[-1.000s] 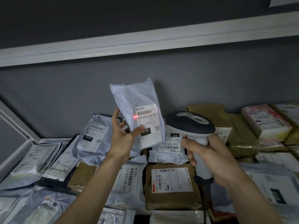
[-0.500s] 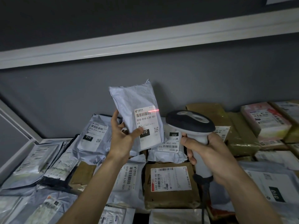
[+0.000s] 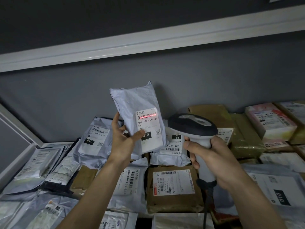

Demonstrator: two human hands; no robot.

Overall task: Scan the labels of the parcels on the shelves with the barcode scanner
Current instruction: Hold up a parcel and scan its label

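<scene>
My left hand (image 3: 123, 139) holds a grey plastic mailer parcel (image 3: 135, 103) upright above the shelf, thumb pressed on its front. Its white label (image 3: 149, 128) reads 010-010-L30-551, and a red scan line lies across the barcode at the label's top. My right hand (image 3: 212, 159) grips the white handle of the barcode scanner (image 3: 192, 124), whose dark head points at the parcel from the right. The scanner's cable hangs down below my hand.
The shelf is covered with parcels: grey mailers (image 3: 95, 138) at left, a brown box (image 3: 173, 187) with a white label below the scanner, brown and pink-wrapped boxes (image 3: 270, 119) at right. A grey back wall and a white shelf rail (image 3: 148, 45) run above.
The red scan light moved from the label's left edge to its upper right corner, and now lies across the barcode. Both hands stayed almost still.
</scene>
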